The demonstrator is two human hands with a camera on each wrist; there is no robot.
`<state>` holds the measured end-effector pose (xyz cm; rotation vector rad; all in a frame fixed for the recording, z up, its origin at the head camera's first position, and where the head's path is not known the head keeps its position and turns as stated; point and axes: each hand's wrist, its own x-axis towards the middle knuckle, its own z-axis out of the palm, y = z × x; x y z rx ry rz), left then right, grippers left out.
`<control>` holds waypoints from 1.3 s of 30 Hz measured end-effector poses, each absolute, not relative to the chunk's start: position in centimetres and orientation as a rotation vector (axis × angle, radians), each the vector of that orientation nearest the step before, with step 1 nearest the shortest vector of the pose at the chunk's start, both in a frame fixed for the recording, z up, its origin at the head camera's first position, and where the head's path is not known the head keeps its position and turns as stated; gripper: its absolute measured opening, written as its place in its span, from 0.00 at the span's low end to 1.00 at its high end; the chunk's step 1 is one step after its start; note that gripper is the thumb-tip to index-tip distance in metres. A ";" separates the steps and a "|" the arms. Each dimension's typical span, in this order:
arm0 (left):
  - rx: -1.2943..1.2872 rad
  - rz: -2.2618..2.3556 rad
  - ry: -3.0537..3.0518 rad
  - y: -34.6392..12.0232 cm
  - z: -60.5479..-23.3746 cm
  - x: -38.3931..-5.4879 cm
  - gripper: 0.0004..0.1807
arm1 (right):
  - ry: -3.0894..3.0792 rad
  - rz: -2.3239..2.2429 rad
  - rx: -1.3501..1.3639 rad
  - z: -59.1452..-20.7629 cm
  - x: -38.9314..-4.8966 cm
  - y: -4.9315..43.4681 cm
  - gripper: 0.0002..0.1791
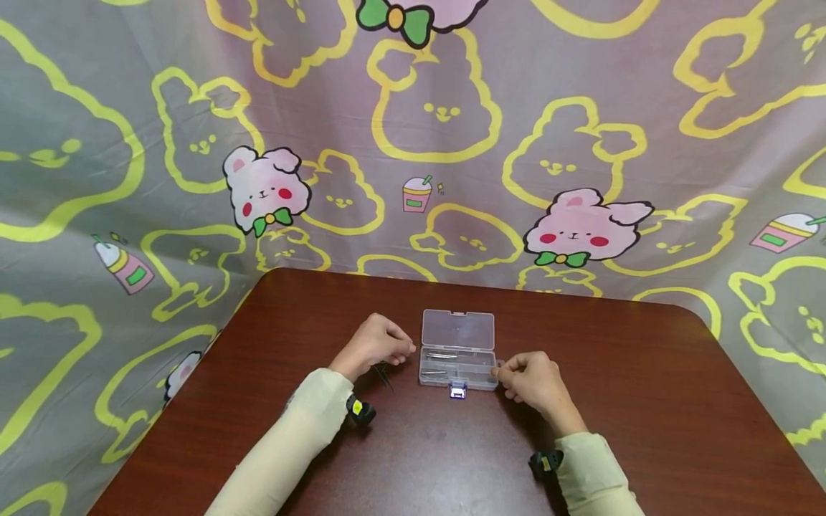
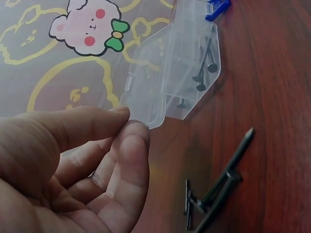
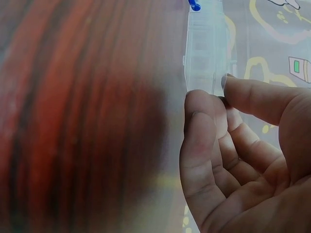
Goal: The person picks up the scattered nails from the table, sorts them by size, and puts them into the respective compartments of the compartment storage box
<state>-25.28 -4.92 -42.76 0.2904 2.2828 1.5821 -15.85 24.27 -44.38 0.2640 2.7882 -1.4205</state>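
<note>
A clear plastic compartment box stands on the table, its lid swung back and its blue latch at the front. Nails lie in some compartments. My right hand pinches the box's right end, thumb over the rim and fingers against the outside. Just left of the box is my left hand, fingers loosely bent, thumb and index tips close together, nothing visible between them. Those fingertips overlap the lid's corner in the left wrist view. Several dark nails lie on the table below the left hand.
The brown wooden table runs back to a patterned cloth hung behind it and along its left side. A dark band with a small device is on the left wrist, and another on the right.
</note>
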 end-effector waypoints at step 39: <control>0.230 1.513 2.358 -9.6 -43.7 -25.1 0.02 | 2.769 -1.434 0.278 -44.3 -15.7 24.1 0.09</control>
